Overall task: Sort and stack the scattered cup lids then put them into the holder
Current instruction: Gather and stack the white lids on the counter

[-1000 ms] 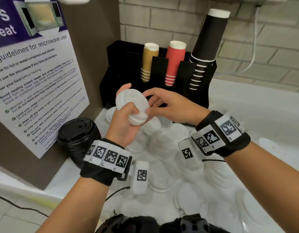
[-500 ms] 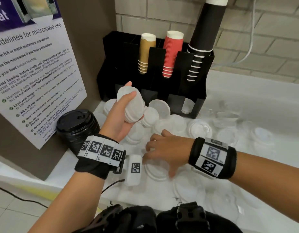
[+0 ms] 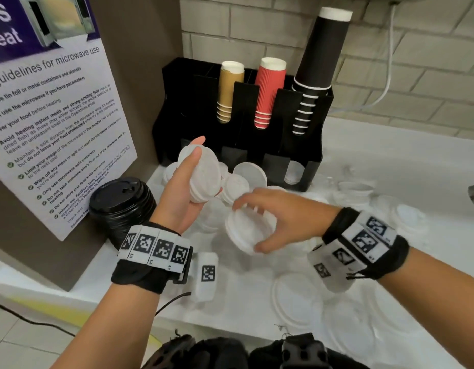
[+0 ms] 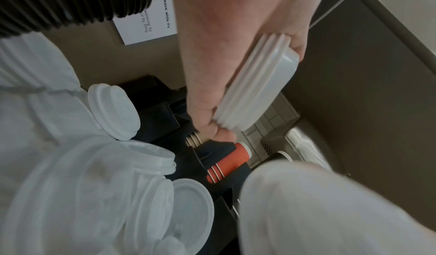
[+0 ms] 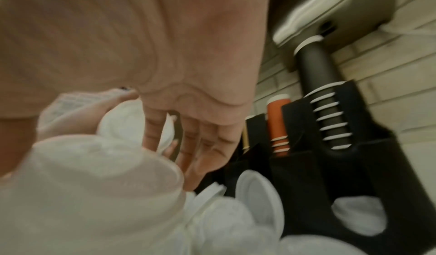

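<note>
**Gathering white lids into a hand-held stack**

At the counter's [image 3: 390, 166] near edge, flat white lids [image 3: 297, 299] are lying loose, some overlapping. Just beyond them, the right hand [image 3: 278, 217] is lifting a single white lid [image 3: 246, 230] clear of the pile, its thumb hooked under the near rim and the other fingers curled over the far rim. The lid is tilting, underside toward the camera.

To the left of it, the left hand [image 3: 182, 193] is holding a short stack of white lids [image 3: 201, 174] on edge, thumb pressing the face and fingers wrapping behind. The left wrist view is showing the stack's nested rims [image 4: 257, 84] sitting flush.

These lids are looking thin, light and slightly springy, so a squeeze across the dome would probably flex or pop them. The rim is the stiffest place to take hold, pinched at opposite sides. Smooth plastic is likely to slide, so the stack will want pressure through both faces.

Further back, more loose lids [image 3: 249, 171] are leaning by the foot of the black holder [image 3: 297, 155], which is standing at the counter's far left corner against the brick wall, carrying tan, red and black cup stacks. A stack of black lids [image 3: 121, 201] is sitting at the left edge.
</note>
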Tool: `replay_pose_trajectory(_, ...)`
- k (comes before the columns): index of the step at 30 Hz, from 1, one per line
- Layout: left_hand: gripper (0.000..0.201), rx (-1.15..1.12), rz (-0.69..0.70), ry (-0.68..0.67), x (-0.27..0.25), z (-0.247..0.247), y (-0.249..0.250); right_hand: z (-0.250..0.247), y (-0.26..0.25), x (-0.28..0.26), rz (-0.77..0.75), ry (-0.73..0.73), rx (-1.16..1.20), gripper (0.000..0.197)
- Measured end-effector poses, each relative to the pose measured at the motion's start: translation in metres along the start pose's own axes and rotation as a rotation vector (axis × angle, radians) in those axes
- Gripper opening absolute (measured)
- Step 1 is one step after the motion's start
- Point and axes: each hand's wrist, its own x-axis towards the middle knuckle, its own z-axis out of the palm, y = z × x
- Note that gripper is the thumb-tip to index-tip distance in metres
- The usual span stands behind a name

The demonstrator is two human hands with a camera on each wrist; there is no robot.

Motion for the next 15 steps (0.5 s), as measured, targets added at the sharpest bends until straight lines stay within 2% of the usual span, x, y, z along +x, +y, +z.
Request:
replay_pose_trajectory(5,0.053,-0.007,-0.036,-0.044,-0.007,0.015,-0.004,-0.025,-0.006,-0.007,0.068,0.363,0.534,0.056)
replay_pose_trajectory(8,0.052,-0.013,-0.038,-0.094,-0.012,0.029,-0.01,-0.011,-0.015,-0.003,0.056,0.532,0.577,0.058)
replay_pose_trajectory(12,0.056,-0.001,0.038,-0.08,-0.015,0.041,-0.015,0.005,-0.022,0.001,0.041,0.614,0.592,0.061)
replay_pose_trajectory(15,0.07,0.059,0.062,-0.129,-0.016,0.043,-0.016,0.004,-0.023,-0.001,0.032,0.606,0.598,0.06)
